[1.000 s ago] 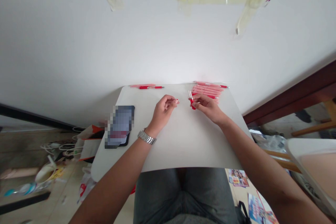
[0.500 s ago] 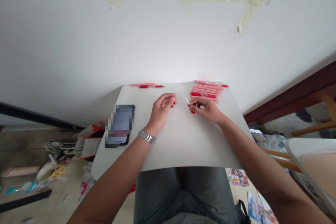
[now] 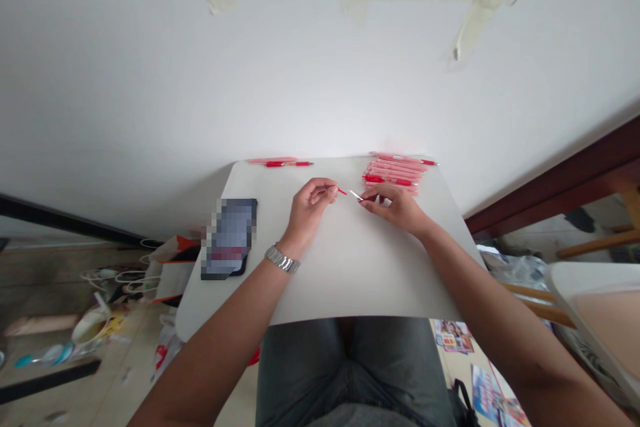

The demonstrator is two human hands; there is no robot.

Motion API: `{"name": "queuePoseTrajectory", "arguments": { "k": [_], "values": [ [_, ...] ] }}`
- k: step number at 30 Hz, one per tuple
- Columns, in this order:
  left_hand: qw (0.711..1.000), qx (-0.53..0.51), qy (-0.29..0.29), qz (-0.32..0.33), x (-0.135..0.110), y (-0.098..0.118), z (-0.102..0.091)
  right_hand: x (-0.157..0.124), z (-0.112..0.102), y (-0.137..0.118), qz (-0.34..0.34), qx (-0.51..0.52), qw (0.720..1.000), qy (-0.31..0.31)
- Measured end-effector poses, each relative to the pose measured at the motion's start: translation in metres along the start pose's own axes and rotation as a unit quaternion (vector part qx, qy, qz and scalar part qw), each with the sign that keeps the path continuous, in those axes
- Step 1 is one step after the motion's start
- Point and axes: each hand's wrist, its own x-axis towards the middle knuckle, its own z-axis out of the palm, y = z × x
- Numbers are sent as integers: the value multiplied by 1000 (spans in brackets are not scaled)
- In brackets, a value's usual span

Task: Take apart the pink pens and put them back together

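Observation:
Over the middle of the white table (image 3: 340,260), my left hand (image 3: 314,199) pinches a thin red pen part (image 3: 342,191) that points right. Facing it, my right hand (image 3: 393,205) is closed on a pen part with a slim whitish and silvery end (image 3: 355,195); its red portion is mostly behind the fingers. A small gap separates the two parts. Just beyond my right hand lies a row of pink pens (image 3: 395,169), with a red pen (image 3: 395,181) across the near side.
A red pen (image 3: 287,164) and a pink one (image 3: 273,160) lie along the table's back left edge, by the wall. A phone (image 3: 230,238) with a blurred screen rests at the left. To the right stands a chair-like white seat (image 3: 595,277).
The red part now sticks out further from my left fingers, pointing right. My right hand has turned its pen part so the slim end leans toward the left hand.

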Motion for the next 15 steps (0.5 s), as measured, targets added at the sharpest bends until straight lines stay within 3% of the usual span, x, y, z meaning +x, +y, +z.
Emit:
{"name": "queuePoseTrajectory", "arguments": {
  "k": [15],
  "values": [
    [1000, -2, 13, 13, 0, -1, 0, -6, 1, -4, 88, 101, 987, -91]
  ]
}}
